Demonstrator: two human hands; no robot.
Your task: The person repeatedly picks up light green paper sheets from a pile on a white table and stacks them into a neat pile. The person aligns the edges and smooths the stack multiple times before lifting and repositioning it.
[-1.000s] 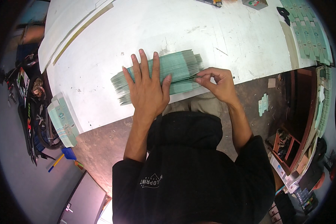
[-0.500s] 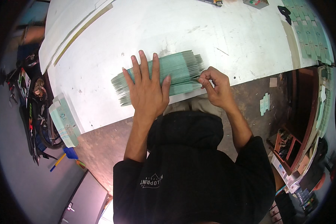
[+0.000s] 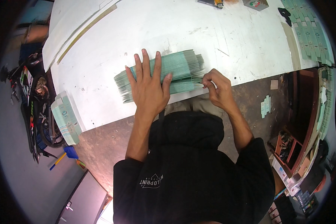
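A fanned row of flat green cardboard box blanks (image 3: 175, 64) lies across the near part of the white table. My left hand (image 3: 149, 87) rests on the row with its fingers spread, covering its left middle. At the right end, my right hand (image 3: 215, 86) pinches the tip of a box blank (image 3: 192, 85) between thumb and fingers. A gap shows in the row along that blank, and the layers nearer me sit apart from the rest. How many layers the pinch holds is too small to tell.
Stacked green box blanks (image 3: 310, 37) lie at the table's far right; another bundle of them (image 3: 65, 117) stands by its left edge. A small box (image 3: 255, 4) sits at the back. One loose blank (image 3: 265, 106) lies on the floor, near a brown wooden cabinet (image 3: 304, 115).
The gap in the row at the right end has widened, with the pinched blank standing more apart. My left hand stays on the row; the whole view has shifted slightly.
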